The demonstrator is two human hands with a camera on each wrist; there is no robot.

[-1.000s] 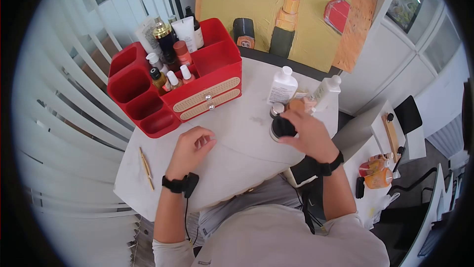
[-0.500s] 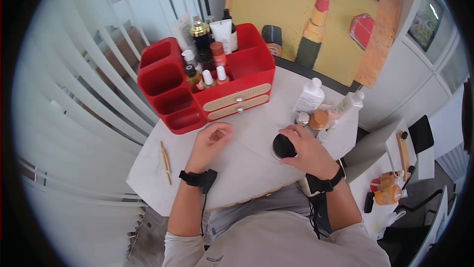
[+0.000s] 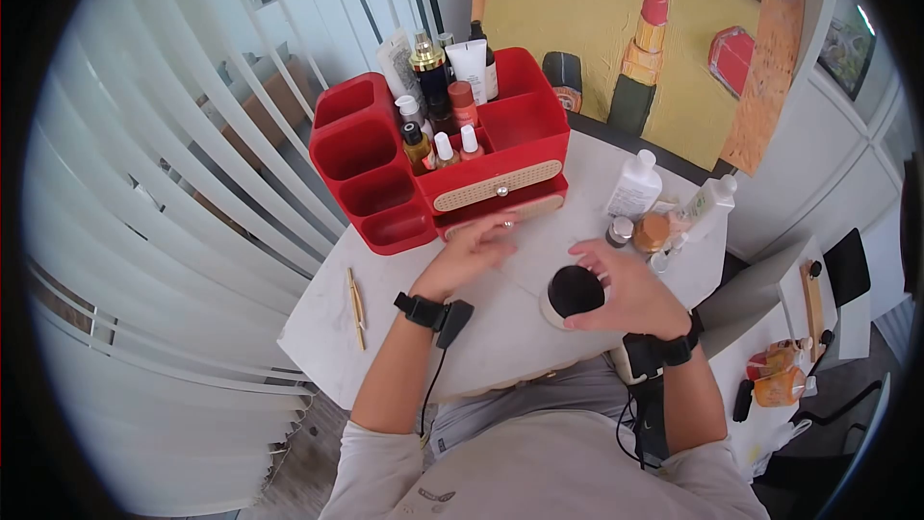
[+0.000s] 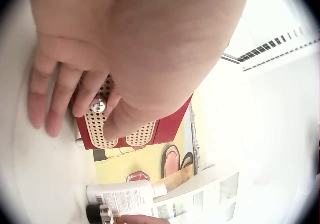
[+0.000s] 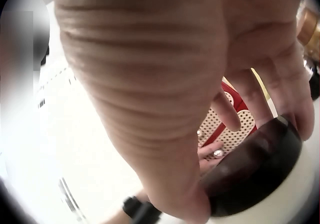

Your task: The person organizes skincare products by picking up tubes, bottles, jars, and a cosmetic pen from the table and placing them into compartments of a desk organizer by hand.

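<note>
Right hand (image 3: 637, 294) curled round jar (image 3: 576, 291) by its black lid. Jar at table's (image 3: 505, 332) near side, right of organizer (image 3: 534, 150). Left hand (image 3: 466, 260) at part-open lower drawer's (image 3: 544, 209) knob (image 3: 508, 224); can't tell if pinching.

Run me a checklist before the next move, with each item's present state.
1. Lower drawer fully out: not ok, only partly out.
2. Left hand at that drawer's knob: ok, fingers beside it.
3. Right hand on the jar: ok, thumb and fingers around it.
4. Jar's black lid on: ok.
5. Upper drawer shut: ok.
6. Room inside the lower drawer: cannot tell, interior hidden.
</note>
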